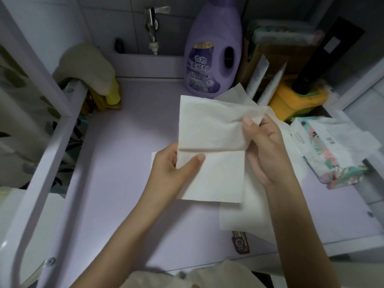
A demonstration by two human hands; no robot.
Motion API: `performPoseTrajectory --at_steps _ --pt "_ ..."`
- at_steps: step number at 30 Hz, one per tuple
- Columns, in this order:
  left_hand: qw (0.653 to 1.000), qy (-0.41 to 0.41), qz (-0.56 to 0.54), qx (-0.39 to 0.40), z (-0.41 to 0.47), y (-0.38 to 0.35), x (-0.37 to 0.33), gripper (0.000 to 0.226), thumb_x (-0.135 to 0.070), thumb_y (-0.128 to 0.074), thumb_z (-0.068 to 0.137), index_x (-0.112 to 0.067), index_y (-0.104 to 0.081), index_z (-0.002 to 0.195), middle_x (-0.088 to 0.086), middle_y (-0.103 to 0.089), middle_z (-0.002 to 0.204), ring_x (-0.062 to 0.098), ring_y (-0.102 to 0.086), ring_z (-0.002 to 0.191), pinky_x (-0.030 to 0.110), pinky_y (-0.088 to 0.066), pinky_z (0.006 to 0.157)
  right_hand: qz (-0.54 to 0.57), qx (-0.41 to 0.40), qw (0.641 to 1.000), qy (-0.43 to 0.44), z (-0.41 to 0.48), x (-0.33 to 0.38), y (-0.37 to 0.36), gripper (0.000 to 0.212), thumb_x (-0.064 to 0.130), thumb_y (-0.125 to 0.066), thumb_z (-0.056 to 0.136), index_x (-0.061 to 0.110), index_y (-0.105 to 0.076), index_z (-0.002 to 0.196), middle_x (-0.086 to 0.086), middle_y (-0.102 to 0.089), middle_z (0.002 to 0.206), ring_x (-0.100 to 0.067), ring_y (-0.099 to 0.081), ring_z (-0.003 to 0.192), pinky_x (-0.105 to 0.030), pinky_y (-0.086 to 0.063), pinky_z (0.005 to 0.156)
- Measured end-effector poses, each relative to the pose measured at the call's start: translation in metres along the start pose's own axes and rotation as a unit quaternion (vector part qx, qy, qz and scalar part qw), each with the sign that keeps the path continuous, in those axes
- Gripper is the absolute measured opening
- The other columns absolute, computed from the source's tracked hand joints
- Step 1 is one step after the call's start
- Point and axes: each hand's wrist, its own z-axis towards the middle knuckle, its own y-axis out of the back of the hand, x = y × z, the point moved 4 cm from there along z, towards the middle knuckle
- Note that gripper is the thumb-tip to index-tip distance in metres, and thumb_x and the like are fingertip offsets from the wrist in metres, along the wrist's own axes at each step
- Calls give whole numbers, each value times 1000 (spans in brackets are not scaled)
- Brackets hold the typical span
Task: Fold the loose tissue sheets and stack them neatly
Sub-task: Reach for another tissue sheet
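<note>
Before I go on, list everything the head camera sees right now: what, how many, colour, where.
held tissue sheet: one, white, centre, partly folded
loose tissue sheets: count unclear, white, on the surface under the right forearm
softener bottle: one, purple, back centre
tap: one, silver, back wall
tissue pack: one, floral, right edge
container: one, yellow, back right
cloth: one, beige, draped back left
surface: one, lilac
left hand: grip on the held sheet's left edge, thumb on top
right hand: grip on its upper right part
</note>
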Motion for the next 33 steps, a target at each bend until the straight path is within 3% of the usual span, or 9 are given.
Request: performPoseTrajectory --at_steps 3,6,8,11,17,19,24,28,33 --pt "999 -33 9 -19 -1 14 -5 14 -13 -60 84 -22 -68 92 -11 -72 86 5 -66 76 16 -49 64 28 87 996 -22 -3 -4 -4 49 64 -49 84 25 -76 72 3 -67 94 -13 -60 96 -27 -46 90" --pt "995 -83 50 -8 -3 22 -10 26 0 -54 79 -17 -68 94 -13 -70 94 7 -65 87 17 -48 72 2 67 996 -51 -1 -16 -1 65 65 -30 90 22 -76 74 -1 -69 99 -18 -60 102 -35 -43 98" --pt "993 -101 60 -4 -5 27 -12 30 5 -55 78 -17 -67 95 -15 -70 95 5 -65 88 16 -49 73 -65 57 994 -72 0 -26 1 49 63 -42 91 25 -73 99 0 -70 112 -20 -62 110 -37 -44 101" --pt "993 -102 59 -12 -6 33 -13 28 2 -58 78 -18 -66 95 -17 -69 94 2 -64 84 14 -49 66 -184 112 974 -74 -3 -29 -6 35 29 -55 91 18 -60 123 -1 -68 120 -13 -61 115 -24 -47 96" --pt "996 -81 40 -1 -7 43 -11 28 1 -51 79 -14 -67 97 -12 -70 90 1 -62 72 11 -45 60 -175 84 978 -81 -4 -33 -16 6 14 -65 85 16 -70 85 4 -66 77 -8 -57 70 -18 -45 67" --pt "999 -43 21 -16 -8 48 -6 31 0 -45 81 -12 -68 98 -8 -70 88 4 -60 68 11 -43 56 -172 44 980 -86 -3 -36 -15 11 12 -67 88 18 -69 79 2 -59 66 -8 -54 62 -16 -44 62" --pt "985 132 -45 -104 -6 63 14 33 -17 -39 82 -15 -70 92 -2 -71 78 13 -60 57 19 -47 49 -155 -39 977 -144 -4 -49 -15 8 16 -67 89 18 -70 81 -16 -63 76 -21 -60 68 -27 -47 67" --pt "984 132 -4 -121 -8 67 24 3 -5 -65 87 -4 -65 85 4 -62 65 10 -56 54 18 -46 46 -150 -62 971 -176 -9 -63 -18 11 23 -65 91 11 -68 89 -17 -69 84 -22 -64 73 -32 -47 70" --pt "977 134 44 -160 -8 81 36 21 -6 -61 90 -12 -63 71 9 -51 61 17 -46 56 22 -37 51 -206 -7 946 -251 -18 -79 -14 19 22 -63 92 3 -67 94 -9 -67 68 -18 -59 49 -25 -49 46"
